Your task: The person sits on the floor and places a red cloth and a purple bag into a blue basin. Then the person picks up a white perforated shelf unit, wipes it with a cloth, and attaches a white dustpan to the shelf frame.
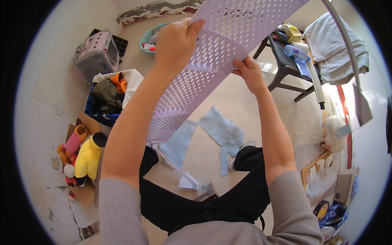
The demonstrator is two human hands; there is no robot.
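Observation:
A long lilac perforated plastic panel slants across the view from the upper right down to my shins. Crosswise bands divide it into sections, and its top runs out of the picture. My left hand clasps its left edge, thumb on the face towards me. Lower down, my right hand pinches the opposite edge between thumb and fingers. Pale blue cloth pieces lie on the floor between my feet, partly behind the panel. Near them rests a white plastic strip with a flat paddle-like end.
At left stand a pet carrier, a clothes-filled bin and a carton with plush toys. A teal basin sits behind my left hand. The dark chair at right holds a bottle and towels. A curved grey pole hangs beside it.

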